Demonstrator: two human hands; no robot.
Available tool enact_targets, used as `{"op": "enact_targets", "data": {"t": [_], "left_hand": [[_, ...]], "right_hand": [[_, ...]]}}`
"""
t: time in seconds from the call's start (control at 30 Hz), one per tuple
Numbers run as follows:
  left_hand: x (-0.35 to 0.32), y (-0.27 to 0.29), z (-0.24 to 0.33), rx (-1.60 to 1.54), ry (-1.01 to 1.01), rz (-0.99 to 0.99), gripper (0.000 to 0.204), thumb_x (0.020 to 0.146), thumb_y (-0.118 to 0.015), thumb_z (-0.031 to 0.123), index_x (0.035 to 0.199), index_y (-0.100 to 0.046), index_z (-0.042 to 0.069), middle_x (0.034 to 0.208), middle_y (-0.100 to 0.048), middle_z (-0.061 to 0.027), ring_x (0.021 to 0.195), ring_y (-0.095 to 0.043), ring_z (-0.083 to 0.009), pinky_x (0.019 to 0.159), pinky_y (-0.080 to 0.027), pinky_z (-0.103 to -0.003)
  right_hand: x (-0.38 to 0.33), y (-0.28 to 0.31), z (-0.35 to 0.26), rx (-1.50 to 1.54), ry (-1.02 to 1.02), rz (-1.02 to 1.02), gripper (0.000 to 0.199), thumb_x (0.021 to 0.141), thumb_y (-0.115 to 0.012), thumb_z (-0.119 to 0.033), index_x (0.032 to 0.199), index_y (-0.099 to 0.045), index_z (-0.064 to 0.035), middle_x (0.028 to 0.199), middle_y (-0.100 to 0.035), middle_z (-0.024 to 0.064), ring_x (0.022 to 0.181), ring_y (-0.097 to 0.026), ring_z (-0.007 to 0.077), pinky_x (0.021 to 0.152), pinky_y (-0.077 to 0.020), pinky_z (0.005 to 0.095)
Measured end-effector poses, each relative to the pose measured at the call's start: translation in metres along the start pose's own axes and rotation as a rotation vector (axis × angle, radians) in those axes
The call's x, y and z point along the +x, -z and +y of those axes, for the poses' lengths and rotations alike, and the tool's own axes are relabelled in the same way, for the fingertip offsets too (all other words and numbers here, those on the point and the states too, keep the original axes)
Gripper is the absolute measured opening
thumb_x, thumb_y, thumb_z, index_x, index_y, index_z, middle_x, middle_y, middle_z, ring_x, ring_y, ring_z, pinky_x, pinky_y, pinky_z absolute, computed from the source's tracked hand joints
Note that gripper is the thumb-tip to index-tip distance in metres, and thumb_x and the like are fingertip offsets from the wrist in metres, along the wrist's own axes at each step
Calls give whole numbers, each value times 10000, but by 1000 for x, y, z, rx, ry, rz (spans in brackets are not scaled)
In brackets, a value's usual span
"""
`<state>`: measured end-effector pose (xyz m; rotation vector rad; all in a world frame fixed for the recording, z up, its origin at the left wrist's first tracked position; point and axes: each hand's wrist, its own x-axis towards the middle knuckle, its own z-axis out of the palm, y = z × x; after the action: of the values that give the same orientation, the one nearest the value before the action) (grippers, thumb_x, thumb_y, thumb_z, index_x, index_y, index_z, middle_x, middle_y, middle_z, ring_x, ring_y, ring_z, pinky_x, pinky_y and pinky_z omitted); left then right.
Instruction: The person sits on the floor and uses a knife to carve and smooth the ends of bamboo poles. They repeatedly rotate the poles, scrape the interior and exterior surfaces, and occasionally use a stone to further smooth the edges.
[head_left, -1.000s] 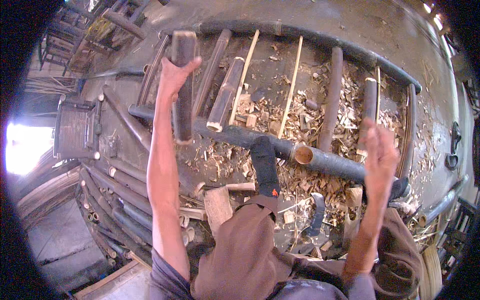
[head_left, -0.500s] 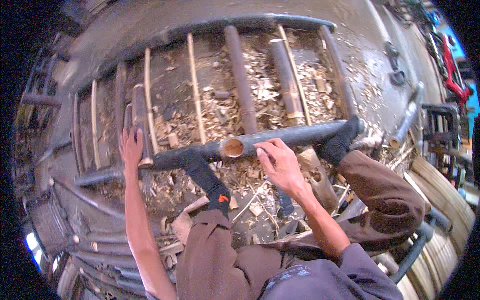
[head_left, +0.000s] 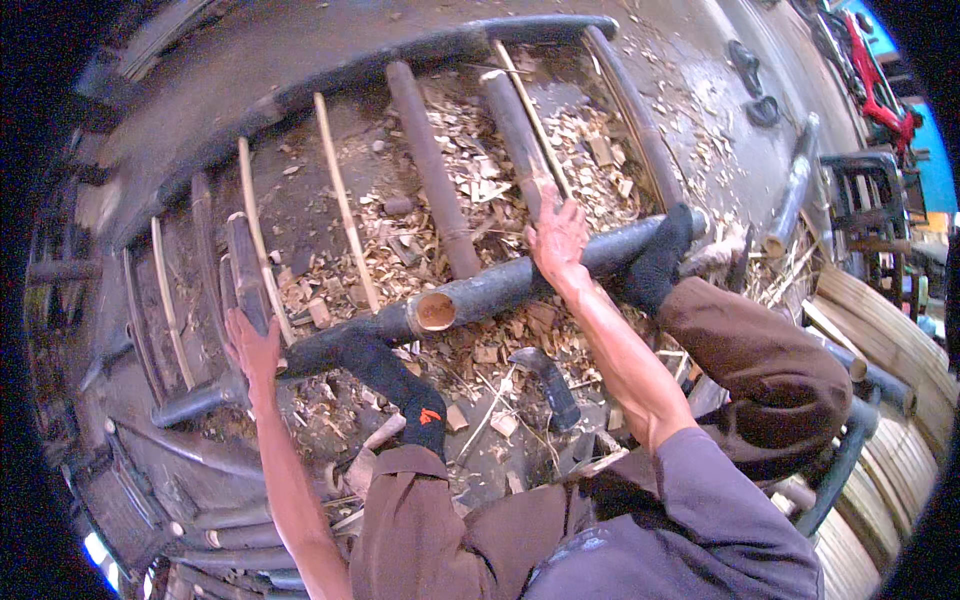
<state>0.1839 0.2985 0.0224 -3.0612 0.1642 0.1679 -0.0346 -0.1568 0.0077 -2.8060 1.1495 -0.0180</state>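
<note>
No packages, labels or signs show; the one bright mark is a small orange patch on the left sock (head_left: 395, 385). The ground is grey concrete floor (head_left: 300, 60), littered with pale wood chips (head_left: 470, 200). A dark bamboo frame (head_left: 440, 45) lies flat on it, with thick rungs and thin pale slats (head_left: 345, 205) across.

The left hand (head_left: 252, 350) is closed on a short bamboo piece (head_left: 245, 270), which stands nearly upright at the frame's left side. The right hand (head_left: 558, 240) rests open, fingers spread, on the long dark pole (head_left: 520, 280); it is not clamped around it. The pole lies across the frame, its hollow cut end (head_left: 435, 311) facing the camera. The two hands are well apart.

Both socked feet press on the pole, the right sock (head_left: 655, 265) just beside the right hand. A hatchet (head_left: 548, 380) lies on the chips between the legs.

To the right are stacked bamboo lengths (head_left: 880, 320), a dark chair frame (head_left: 865, 200) and a red thing (head_left: 885, 80) at the edge. More poles (head_left: 210, 515) lie lower left.
</note>
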Motion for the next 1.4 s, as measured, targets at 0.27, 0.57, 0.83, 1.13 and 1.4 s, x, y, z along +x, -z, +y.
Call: {"op": "enact_targets", "data": {"t": [0.27,0.57,0.83,1.13,1.4], "left_hand": [[-7,25,0,-278,-276,264,595,856,-640,260,1345,-427,-1,1358,-457,-211,1266,-424,-377,1052,-336,-445],[-57,235,168,-352,-791,-220,538,904,-597,376,1309,-493,38,1285,-561,-181,1178,-547,-307,999,-421,-387],[-50,268,303,-1383,-597,-611,677,848,-633,528,1200,-520,-39,1123,-625,-200,986,-636,-266,878,-503,-417],[-93,190,324,-2320,-435,-840,728,771,-607,682,1125,-548,48,980,-634,-139,847,-630,-294,769,-543,-412],[-139,136,321,-2266,36,-677,576,780,-701,559,1067,-582,74,869,-643,-98,789,-642,-243,737,-550,-403]], "right_hand": [[21,36,34,1077,-165,-421,645,795,-667,-287,1295,-429,44,980,-634,154,818,-650,280,732,-539,435],[-53,98,13,2122,-443,-590,420,962,-531,-359,1127,-538,26,968,-626,130,869,-627,241,788,-537,373],[-112,205,13,1674,247,-427,633,941,-598,-269,1453,-303,-41,1273,-540,110,1086,-555,217,941,-449,328],[-169,54,150,459,-123,-275,645,843,-646,-395,1335,-441,-31,1258,-527,253,1125,-512,440,959,-425,465],[-172,43,170,507,-158,-510,967,742,-761,-324,1497,-192,-119,1445,-368,222,1305,-380,400,1069,-338,456]]}}
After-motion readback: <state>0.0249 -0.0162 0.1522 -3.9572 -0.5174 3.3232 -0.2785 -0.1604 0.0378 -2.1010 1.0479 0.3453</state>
